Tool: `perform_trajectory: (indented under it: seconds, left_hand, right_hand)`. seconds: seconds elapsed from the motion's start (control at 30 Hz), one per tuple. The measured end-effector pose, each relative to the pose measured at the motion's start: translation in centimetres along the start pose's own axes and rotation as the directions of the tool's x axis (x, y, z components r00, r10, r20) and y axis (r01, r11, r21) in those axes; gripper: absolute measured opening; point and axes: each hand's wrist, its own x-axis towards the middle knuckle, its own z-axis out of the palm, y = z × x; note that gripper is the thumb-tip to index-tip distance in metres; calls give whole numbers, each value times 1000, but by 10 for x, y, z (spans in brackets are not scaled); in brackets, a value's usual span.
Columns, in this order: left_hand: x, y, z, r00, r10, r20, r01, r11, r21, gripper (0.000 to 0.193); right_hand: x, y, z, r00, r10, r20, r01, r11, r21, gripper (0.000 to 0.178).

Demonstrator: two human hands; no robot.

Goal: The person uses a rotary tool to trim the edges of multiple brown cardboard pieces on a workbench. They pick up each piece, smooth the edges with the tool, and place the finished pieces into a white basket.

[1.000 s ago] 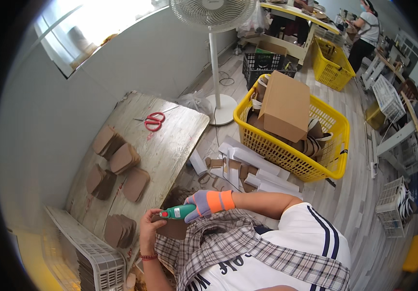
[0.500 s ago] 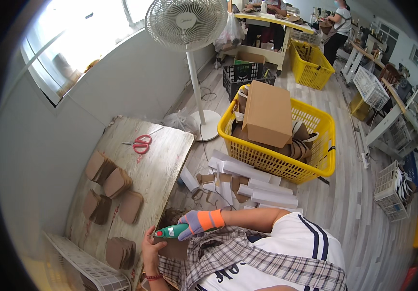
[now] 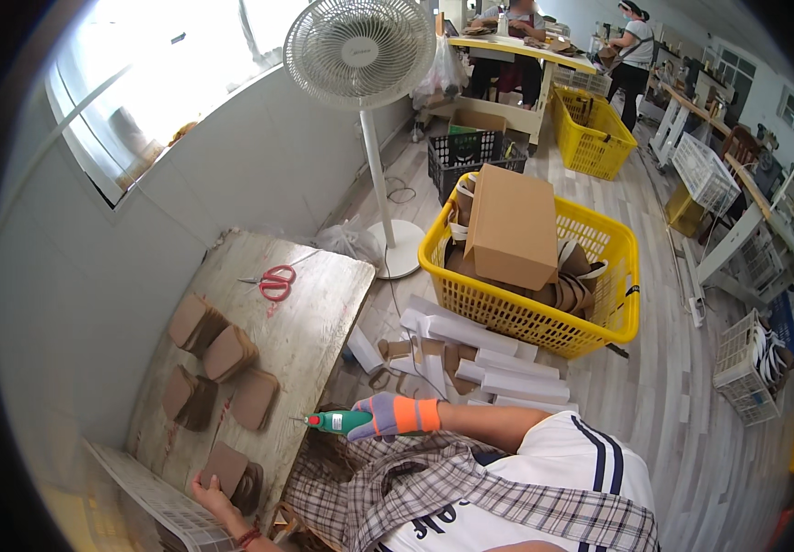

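Note:
My right hand, in a purple and orange glove, grips a green handheld power tool with a red collar and a thin metal tip. The tip points left, just beyond the table's right edge. My bare left hand has its fingers on the lower edge of a flat brown piece, seemingly pinching it. That piece lies over a small fanned stack of similar pieces. Further up the worn wooden table are several more stacks of brown pieces. Red-handled scissors lie at the far end.
A white crate stands left of my left hand. Right of the table, white rolls and brown scraps lie on the floor before a yellow basket bearing a cardboard box. A standing fan is behind. Two people work farther back.
My left hand has moved from the tool's tip down-left to the near stack, with the brown piece. My right hand has shifted slightly right, still holding the tool.

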Motion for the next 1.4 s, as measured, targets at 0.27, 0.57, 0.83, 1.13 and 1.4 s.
perform_trajectory:
  seconds: [0.27,0.57,0.83,1.13,1.4]
  left_hand:
    - [34,-8,-10,992,113,60,-127,910,395,37]
    - [-33,47,62,762,596,253,-545,378,748,40]
    - [-21,22,169,758,424,495,-644,372,668,43]
    - [-26,25,180,856,258,449,-516,489,703,47]
    - [-43,12,170,864,379,333,-503,605,617,62]
  right_hand:
    - [2,13,0,999,-25,-46,25,1000,-2,58]
    - [2,13,-4,998,-17,-53,18,999,32,56]
    - [-3,15,-11,997,-42,-73,48,995,86,54]
    - [-3,27,-14,996,-30,-83,37,996,87,52]
    - [7,33,-9,996,-21,-89,27,997,67,49]
